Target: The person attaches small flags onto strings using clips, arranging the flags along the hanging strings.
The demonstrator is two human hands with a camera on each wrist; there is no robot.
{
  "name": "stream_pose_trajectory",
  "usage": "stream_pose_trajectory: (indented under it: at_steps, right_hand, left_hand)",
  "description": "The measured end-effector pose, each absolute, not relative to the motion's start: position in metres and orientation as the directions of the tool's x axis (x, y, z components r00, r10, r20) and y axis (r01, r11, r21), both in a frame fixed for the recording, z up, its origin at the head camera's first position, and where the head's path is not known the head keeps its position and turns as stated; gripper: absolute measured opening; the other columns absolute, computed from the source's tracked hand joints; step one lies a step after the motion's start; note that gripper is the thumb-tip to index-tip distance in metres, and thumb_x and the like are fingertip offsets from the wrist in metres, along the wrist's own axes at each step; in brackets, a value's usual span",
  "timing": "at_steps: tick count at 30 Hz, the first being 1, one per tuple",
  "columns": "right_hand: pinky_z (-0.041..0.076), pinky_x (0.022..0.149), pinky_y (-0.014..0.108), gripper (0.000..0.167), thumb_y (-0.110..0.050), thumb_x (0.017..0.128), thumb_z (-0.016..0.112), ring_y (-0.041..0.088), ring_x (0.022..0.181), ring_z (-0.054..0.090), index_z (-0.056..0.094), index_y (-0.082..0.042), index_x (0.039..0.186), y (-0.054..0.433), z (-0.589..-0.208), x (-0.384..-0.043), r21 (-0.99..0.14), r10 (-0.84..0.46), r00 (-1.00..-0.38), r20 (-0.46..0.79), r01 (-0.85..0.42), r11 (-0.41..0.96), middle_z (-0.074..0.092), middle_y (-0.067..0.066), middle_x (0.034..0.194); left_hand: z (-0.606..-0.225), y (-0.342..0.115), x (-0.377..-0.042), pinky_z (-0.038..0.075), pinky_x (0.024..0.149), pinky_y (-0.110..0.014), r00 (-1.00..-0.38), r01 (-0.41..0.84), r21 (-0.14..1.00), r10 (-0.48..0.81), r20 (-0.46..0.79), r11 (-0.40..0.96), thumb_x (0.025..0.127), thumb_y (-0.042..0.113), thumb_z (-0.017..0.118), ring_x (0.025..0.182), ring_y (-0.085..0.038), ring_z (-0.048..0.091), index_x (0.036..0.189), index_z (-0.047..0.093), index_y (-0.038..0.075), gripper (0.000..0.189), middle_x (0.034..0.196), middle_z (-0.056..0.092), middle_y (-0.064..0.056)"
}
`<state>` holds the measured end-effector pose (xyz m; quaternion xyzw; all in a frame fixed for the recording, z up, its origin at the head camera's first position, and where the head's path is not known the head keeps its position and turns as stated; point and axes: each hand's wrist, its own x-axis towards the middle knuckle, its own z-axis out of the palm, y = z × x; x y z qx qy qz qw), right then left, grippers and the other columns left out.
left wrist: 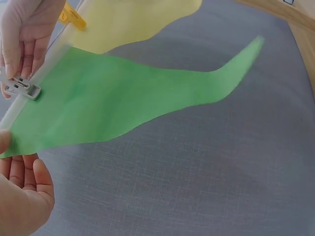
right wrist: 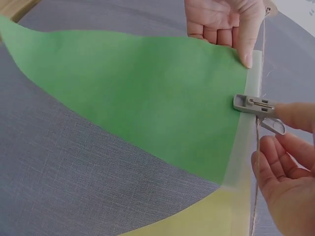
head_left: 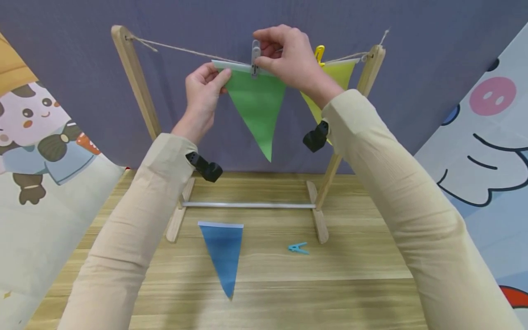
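My left hand (head_left: 202,91) pinches the upper left corner of a green pennant (head_left: 257,101), thumb in front and fingers behind. A grey clothespin (head_left: 255,59) sits across the pennant's white top band, at the twine (right wrist: 257,147). My right hand (head_left: 294,52) holds the clothespin by its handle end, thumb on one handle (right wrist: 268,109) and curled fingers beside the other. Right of the green pennant hangs a yellow pennant (head_left: 340,75), partly hidden by my right hand and wrist, with a yellow clothespin (head_left: 319,54) on its top edge.
The twine spans two wooden posts (head_left: 138,85) of a stand with a pale crossbar (head_left: 251,205). On the wooden table (head_left: 272,293) lie a blue pennant (head_left: 224,254) and a light blue clothespin (head_left: 298,248). Behind the stand rises a grey-blue fabric panel (head_left: 194,23).
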<state>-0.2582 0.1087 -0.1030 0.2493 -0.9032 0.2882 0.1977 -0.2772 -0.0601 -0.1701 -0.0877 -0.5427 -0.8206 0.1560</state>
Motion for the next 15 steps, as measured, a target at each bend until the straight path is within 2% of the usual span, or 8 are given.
stream_pose_trajectory:
  at_steps: [8,15]
  right_hand:
    - [0.042,0.089,0.015,0.045,-0.013,0.090,0.062,0.013,0.104,0.051,0.050,-0.007,0.133,0.1086,-0.1036,-0.2561,-0.403,-0.347,-0.795,0.498,-0.566,0.719,0.053,0.008,0.117]
    - [0.041,0.092,0.015,0.054,-0.010,0.087,0.065,0.015,0.107,0.051,0.045,-0.005,0.137,0.1101,-0.1059,-0.2532,-0.384,-0.354,-0.768,0.534,-0.594,0.707,0.053,0.011,0.119]
  left_hand:
    - [-0.1729,-0.0635,-0.2777,0.044,0.062,-0.019,-0.935,0.353,0.889,-0.140,0.326,-0.292,0.082,-0.006,0.068,0.064,-0.007,0.053,0.080,0.063,0.008,0.014,0.073,0.060,0.001]
    - [-0.1775,-0.0667,-0.2793,0.044,0.067,-0.021,-0.933,0.358,0.896,-0.134,0.333,-0.263,0.082,-0.006,0.067,0.069,-0.007,0.054,0.084,0.064,0.007,0.013,0.075,0.062,0.002]
